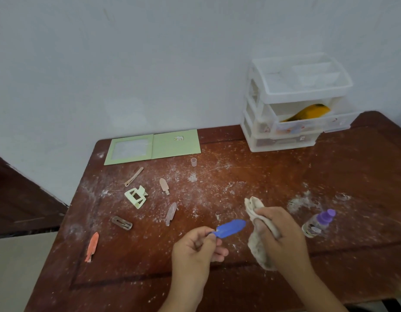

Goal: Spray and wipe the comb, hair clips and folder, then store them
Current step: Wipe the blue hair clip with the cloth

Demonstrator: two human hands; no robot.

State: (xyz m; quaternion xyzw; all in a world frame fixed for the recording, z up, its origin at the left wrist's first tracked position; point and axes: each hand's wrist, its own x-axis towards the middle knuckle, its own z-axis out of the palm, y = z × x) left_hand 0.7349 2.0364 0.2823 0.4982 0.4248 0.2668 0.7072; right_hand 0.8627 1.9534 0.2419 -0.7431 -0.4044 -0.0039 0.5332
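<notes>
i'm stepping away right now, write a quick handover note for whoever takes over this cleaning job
Left hand pinches the blue hair clip by its end. Right hand grips the cloth beside it.
Spray bottle lies right of the hands, its cap off near the green folder at the back.
Six other clips, like the orange clip, lie loose and dusty on the dusty table.
Orange comb sits in the open drawer.
Left: clips and folder.

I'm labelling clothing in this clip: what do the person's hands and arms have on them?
Nothing visible: the left hand and right hand are bare, with no gloves, rings or watch showing. Both forearms are uncovered down to the frame edge, so no sleeves appear.
</notes>
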